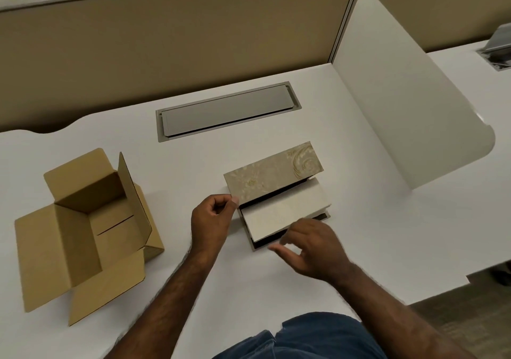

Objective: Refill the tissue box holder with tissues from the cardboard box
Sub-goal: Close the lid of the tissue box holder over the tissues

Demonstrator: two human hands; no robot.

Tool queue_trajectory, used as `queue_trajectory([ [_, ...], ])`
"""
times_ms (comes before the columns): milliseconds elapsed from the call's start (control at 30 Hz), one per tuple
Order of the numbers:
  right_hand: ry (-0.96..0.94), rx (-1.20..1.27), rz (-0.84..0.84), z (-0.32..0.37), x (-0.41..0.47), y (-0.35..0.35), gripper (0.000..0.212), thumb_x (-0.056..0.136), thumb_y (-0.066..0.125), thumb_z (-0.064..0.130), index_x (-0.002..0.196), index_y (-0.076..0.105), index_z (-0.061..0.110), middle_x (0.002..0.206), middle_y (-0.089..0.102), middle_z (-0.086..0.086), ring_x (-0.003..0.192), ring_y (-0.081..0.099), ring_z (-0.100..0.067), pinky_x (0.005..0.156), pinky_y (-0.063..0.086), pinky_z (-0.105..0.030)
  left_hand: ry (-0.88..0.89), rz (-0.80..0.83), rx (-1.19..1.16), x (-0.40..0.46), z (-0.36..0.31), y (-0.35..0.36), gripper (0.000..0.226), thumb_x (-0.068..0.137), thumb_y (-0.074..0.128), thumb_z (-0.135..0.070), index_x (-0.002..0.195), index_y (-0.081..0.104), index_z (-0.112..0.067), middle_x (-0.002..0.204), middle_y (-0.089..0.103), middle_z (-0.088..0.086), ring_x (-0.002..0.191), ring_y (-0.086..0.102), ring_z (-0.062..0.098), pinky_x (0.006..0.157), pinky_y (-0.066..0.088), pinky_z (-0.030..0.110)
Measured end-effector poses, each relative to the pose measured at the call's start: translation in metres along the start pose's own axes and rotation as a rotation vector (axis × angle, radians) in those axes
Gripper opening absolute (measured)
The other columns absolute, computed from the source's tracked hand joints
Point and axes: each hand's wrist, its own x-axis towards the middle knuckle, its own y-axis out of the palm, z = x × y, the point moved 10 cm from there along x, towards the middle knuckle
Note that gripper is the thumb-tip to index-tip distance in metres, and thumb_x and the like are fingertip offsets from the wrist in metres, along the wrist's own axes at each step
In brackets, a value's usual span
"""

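The tissue box holder (260, 244) sits in the middle of the white desk. Its patterned beige lid (272, 173) is raised and tilted back. My left hand (211, 220) pinches the lid's near left corner between thumb and fingers. A pale tissue pack (282, 209) lies inside the holder, filling the dark opening. My right hand (312, 248) hovers over the holder's near edge with fingers spread and holds nothing. The brown cardboard box (83, 228) stands to the left with its flaps open, and its inside looks bare.
A grey metal cable hatch (226, 111) is set into the desk behind the holder. A white rounded divider panel (409, 96) rises on the right. A tan partition wall (166, 49) closes off the back. The desk's front edge runs close to my body.
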Motion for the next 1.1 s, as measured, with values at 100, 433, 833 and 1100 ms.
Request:
queue_trajectory([
  [100,-0.006,0.02,0.18,0.012,0.0,0.023,0.043,0.103,0.065,0.058,0.089,0.084,0.023,0.081,0.077,0.009,0.073,0.068,-0.008,0.067,0.051,-0.025,-0.017,-0.008,-0.007,0.005,-0.001,0.0,0.013,0.09,0.077,-0.033,0.098,0.079,-0.023,0.094,0.081,-0.003,0.091,0.076,0.018,0.089,0.064,0.047],
  [433,0.068,0.028,0.392,0.013,0.004,0.059,0.06,0.103,0.045,0.07,0.126,0.079,0.027,0.119,0.081,0.008,0.106,0.074,-0.012,0.088,0.059,-0.03,-0.087,0.006,-0.025,-0.002,0.013,0.003,0.01,0.094,0.072,-0.033,0.086,0.073,-0.038,0.084,0.079,-0.016,0.089,0.077,0.015,0.082,0.065,0.036],
  [833,0.051,0.02,0.073,-0.018,0.024,0.003,0.034,0.093,0.08,0.052,0.1,0.08,0.019,0.093,0.075,0.004,0.083,0.066,-0.018,0.071,0.053,-0.036,0.179,0.228,0.419,-0.036,0.021,0.023,0.081,0.076,0.078,-0.067,0.144,0.046,-0.038,0.138,0.05,-0.022,0.121,0.05,0.001,0.095,0.044,0.02],
  [1100,0.157,-0.067,0.239,-0.073,0.033,-0.009,0.089,0.075,0.086,0.063,0.153,0.055,0.033,0.166,0.046,0.0,0.155,0.038,-0.027,0.123,0.034,-0.05,0.304,0.351,0.62,-0.036,0.016,0.051,0.112,0.073,0.085,-0.06,0.16,0.02,-0.036,0.162,0.034,-0.01,0.144,0.036,0.007,0.109,0.032,0.02],
])
